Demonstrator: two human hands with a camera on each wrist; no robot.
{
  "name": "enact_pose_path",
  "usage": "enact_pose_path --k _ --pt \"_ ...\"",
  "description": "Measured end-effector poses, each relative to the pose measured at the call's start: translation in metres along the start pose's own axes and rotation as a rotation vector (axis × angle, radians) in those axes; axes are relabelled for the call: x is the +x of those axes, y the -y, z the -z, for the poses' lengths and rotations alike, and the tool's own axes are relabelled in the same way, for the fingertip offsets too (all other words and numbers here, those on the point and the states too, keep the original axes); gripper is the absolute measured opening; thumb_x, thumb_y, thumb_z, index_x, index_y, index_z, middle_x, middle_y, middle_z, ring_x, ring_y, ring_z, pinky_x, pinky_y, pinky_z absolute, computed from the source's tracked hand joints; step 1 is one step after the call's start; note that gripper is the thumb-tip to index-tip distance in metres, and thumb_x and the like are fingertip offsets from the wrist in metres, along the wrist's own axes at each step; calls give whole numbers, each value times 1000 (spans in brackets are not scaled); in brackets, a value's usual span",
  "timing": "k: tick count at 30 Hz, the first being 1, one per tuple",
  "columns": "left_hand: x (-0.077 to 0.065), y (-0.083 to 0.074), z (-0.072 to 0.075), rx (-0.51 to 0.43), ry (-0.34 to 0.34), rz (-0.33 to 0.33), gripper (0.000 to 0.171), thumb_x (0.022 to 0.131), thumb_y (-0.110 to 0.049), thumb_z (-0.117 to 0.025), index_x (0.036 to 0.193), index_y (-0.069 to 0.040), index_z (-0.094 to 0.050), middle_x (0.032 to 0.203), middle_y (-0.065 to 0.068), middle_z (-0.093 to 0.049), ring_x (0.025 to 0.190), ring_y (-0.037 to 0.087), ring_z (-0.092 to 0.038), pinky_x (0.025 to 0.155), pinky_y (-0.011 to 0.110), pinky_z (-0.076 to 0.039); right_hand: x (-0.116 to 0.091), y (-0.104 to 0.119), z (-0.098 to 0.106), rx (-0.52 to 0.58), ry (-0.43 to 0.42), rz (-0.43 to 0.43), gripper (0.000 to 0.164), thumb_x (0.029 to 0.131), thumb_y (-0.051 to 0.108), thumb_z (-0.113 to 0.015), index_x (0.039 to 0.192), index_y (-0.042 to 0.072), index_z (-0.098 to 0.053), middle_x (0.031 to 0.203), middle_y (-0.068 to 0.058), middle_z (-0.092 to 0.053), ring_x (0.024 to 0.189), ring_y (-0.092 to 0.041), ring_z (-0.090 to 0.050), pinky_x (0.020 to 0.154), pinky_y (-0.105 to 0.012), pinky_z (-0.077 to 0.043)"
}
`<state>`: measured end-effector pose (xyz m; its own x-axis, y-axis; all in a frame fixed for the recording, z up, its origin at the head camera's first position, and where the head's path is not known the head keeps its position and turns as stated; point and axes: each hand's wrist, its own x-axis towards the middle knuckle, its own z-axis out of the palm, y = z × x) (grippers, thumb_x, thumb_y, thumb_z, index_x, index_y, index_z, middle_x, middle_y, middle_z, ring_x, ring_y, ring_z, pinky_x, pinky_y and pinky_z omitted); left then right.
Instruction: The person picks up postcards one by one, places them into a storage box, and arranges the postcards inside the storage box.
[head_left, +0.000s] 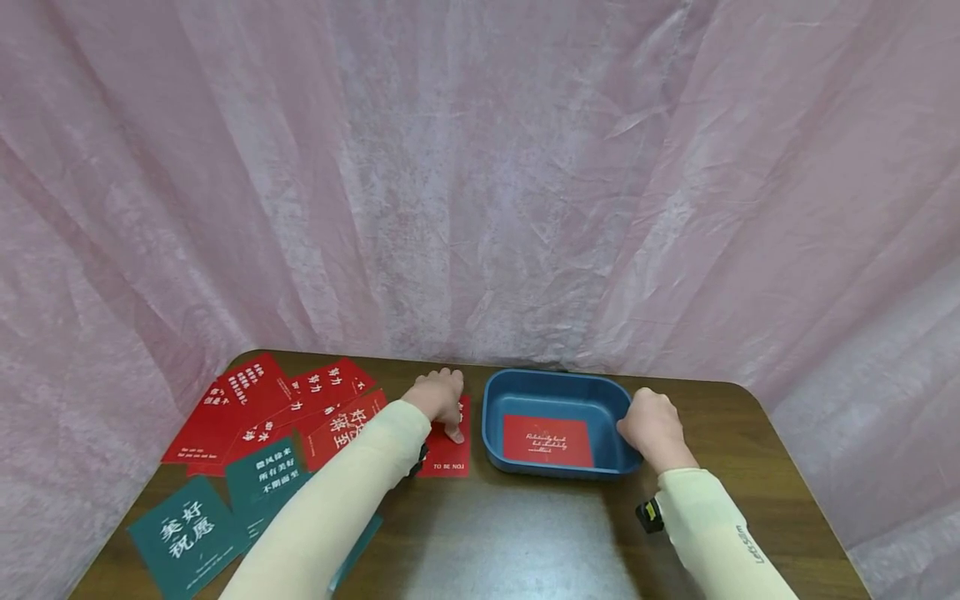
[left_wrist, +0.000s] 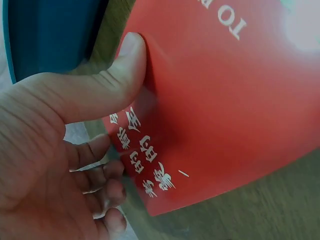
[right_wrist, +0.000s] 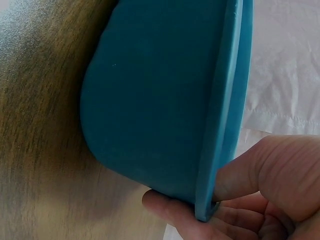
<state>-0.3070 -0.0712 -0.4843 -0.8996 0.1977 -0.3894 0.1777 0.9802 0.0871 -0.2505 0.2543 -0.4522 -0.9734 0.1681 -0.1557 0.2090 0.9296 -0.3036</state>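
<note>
My left hand point(head_left: 438, 398) is at a red card point(head_left: 450, 454) lying just left of a blue plastic basin point(head_left: 551, 398). In the left wrist view the thumb presses on the printed face of that card point(left_wrist: 225, 115), with the other fingers curled at its edge; the card bows a little there. On the basin's right side, my right hand point(head_left: 652, 429) grips the rim. The right wrist view shows the thumb inside the rim and the fingers under the outside of the basin point(right_wrist: 155, 100). Inside the basin lies another red card point(head_left: 547, 454) with white script.
Several red cards point(head_left: 255, 392) overlap at the table's back left. Nearer the front left are dark green cards point(head_left: 187, 533), partly covered by my left sleeve point(head_left: 337, 500). A pink curtain point(head_left: 480, 183) hangs behind the wooden table point(head_left: 720, 442).
</note>
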Motion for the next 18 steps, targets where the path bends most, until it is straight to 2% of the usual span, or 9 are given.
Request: enact_pose_path --k 4,7,13,18 --pt "0 5 -3 5 -23 7 98 45 -49 -90 123 -10 -44 118 10 -49 112 30 -41 96 47 -35 -1 1 1 -1 -2 2 26 75 13 -64 90 -8 -61 85 -25 -63 68 -31 -59 48 -37 -49" --pt "-2 7 -3 -44 -45 -1 98 44 -47 -91 122 -11 -42 117 10 -51 109 28 -43 95 44 -38 -2 2 2 -3 -5 1 24 75 13 -64 88 -7 -61 84 -24 -63 68 -31 -59 49 -37 -48" --pt "-8 6 -2 -186 -12 10 90 50 -37 -91 117 -14 -36 104 6 -59 90 23 -54 82 38 -48 -1 1 3 -5 4 -2 24 75 12 -64 89 -8 -60 82 -24 -62 66 -30 -58 48 -35 -48" --pt "-11 6 -5 -192 -7 27 85 52 -38 -90 118 -14 -41 102 5 -59 91 23 -53 82 40 -48 -1 2 3 4 21 -14 27 76 12 -64 92 -9 -60 83 -24 -62 66 -30 -58 47 -35 -48"
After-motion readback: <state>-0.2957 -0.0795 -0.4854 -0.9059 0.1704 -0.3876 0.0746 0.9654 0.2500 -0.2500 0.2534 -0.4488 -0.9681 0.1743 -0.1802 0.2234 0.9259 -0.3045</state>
